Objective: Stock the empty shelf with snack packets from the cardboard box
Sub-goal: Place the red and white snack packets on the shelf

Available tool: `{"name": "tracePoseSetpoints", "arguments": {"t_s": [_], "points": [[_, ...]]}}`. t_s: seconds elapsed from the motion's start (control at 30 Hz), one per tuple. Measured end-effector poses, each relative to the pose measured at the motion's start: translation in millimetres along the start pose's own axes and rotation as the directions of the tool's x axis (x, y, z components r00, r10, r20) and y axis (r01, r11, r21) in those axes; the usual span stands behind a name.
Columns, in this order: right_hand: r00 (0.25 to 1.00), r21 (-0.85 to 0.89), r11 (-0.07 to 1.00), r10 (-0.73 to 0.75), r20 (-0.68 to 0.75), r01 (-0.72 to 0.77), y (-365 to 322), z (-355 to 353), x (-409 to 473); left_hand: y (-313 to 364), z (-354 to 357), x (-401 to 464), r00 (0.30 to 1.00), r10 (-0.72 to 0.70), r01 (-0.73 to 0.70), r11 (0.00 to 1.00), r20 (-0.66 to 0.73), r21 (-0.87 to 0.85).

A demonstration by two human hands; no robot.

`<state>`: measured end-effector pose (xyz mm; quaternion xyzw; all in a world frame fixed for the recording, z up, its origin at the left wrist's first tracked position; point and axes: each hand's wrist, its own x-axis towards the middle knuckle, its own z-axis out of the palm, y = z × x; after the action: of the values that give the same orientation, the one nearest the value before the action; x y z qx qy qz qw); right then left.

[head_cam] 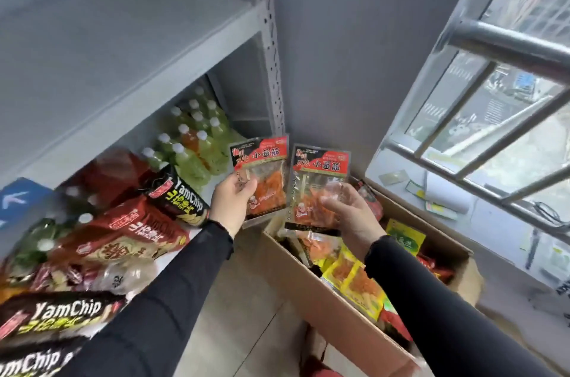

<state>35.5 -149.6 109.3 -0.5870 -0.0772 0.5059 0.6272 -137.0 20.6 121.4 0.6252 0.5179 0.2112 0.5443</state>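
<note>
Left hand (232, 202) clamps red packet (262, 177), right hand (348, 213) clamps second packet (317, 188); both upright, long axis vertical, above box (324, 299). Bare shelf (123, 37) up-left of box; left hand nearer, likely first in.

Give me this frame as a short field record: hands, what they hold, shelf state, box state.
left hand: holds a red clear-window snack packet, upright
right hand: holds a second matching red packet, upright
packets: side by side above the box's near end
grey metal upper shelf: bare
lower shelf: green bottles, YamChip bags
open brown cardboard box: on the floor, yellow and red packets inside
</note>
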Motion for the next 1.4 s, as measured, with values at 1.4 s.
{"name": "tracePoseSetpoints", "arguments": {"t_s": [1.4], "points": [[0.55, -0.277, 0.903, 0.056, 0.833, 0.328, 211.9, 846.8, -334.2, -168.0, -838.0, -408.6, 0.279, -0.174, -0.141, 0.965, -0.944, -0.219]]}}
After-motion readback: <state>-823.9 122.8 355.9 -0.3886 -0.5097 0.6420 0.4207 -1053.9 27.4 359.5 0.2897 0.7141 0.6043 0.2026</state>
